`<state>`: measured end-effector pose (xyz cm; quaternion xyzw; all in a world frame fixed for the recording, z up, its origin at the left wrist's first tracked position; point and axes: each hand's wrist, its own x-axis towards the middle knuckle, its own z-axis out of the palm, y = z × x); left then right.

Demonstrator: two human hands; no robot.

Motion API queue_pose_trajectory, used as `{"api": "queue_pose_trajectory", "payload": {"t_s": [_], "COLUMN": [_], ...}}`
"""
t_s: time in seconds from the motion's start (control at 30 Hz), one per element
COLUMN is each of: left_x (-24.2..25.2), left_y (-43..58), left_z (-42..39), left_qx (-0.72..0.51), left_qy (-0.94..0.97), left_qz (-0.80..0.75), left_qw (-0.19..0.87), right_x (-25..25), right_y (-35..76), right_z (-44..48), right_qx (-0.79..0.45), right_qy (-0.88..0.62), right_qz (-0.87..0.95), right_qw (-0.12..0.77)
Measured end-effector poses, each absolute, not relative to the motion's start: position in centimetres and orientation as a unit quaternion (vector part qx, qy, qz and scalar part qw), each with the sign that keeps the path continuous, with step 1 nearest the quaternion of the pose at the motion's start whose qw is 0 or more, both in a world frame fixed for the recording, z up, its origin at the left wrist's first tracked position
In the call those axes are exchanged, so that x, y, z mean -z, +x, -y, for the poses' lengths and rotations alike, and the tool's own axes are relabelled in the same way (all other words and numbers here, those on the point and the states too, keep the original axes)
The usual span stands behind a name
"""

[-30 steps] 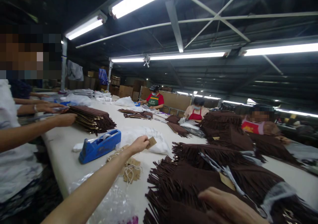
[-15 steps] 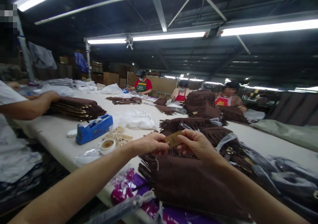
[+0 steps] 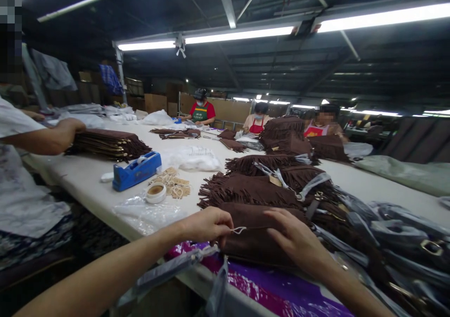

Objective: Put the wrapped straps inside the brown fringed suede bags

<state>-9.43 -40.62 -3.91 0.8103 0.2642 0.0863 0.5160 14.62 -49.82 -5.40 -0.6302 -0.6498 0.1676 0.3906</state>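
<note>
My left hand (image 3: 214, 227) is closed in a pinch at the near left end of a dark brown bag. A white string loop (image 3: 239, 230) sticks out from its fingertips over the bag. My right hand (image 3: 291, 237), fingers stretched and apart, rests over the same brown bag (image 3: 260, 218) and holds nothing. The tan tag seen earlier cannot be made out; it may be hidden by my left fingers. Under the bag lies shiny purple plastic (image 3: 270, 284), and a plastic-wrapped strap (image 3: 176, 265) runs off toward the lower left.
Fringed brown bags (image 3: 246, 188) are piled just beyond my hands. A blue tape dispenser (image 3: 137, 170), a tape roll (image 3: 155, 192) and tan tags with strings (image 3: 172, 183) lie to the left. Wrapped straps (image 3: 397, 242) fill the right. A co-worker's arm (image 3: 52, 136) touches another bag stack (image 3: 108, 143).
Both hands have come down onto the bag. My right hand has let go of the tan tag and opened, while my left stays pinched with the string showing. The view has tilted down slightly.
</note>
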Motion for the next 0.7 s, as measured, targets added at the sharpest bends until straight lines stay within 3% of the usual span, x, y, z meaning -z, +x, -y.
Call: {"api": "queue_pose_trajectory", "payload": {"t_s": [0.07, 0.2, 0.3, 0.5, 0.7], "left_x": [3.4, 2.6, 3.1, 5.2, 6.0], "left_y": [-8.6, -7.8, -8.4, -10.9, -11.7], "left_z": [41.4, 42.0, 41.6, 40.0, 40.0], "left_qx": [-0.081, -0.07, -0.093, -0.057, -0.094], "left_qy": [0.813, 0.814, 0.818, 0.739, 0.745], "left_qz": [-0.255, -0.232, -0.26, -0.269, -0.313], "left_qw": [0.517, 0.527, 0.504, 0.615, 0.582], "right_x": [5.0, 4.5, 5.5, 8.4, 8.4], "right_y": [12.7, 8.4, 7.1, 8.1, 8.2], "right_z": [50.2, 50.5, 50.0, 48.1, 47.5], "right_qx": [-0.179, -0.525, -0.618, -0.512, -0.354], "right_qy": [-0.601, -0.472, -0.408, -0.501, -0.55], "right_qz": [0.645, 0.55, 0.512, 0.582, 0.661], "right_qw": [0.437, 0.445, 0.436, 0.386, 0.368]}}
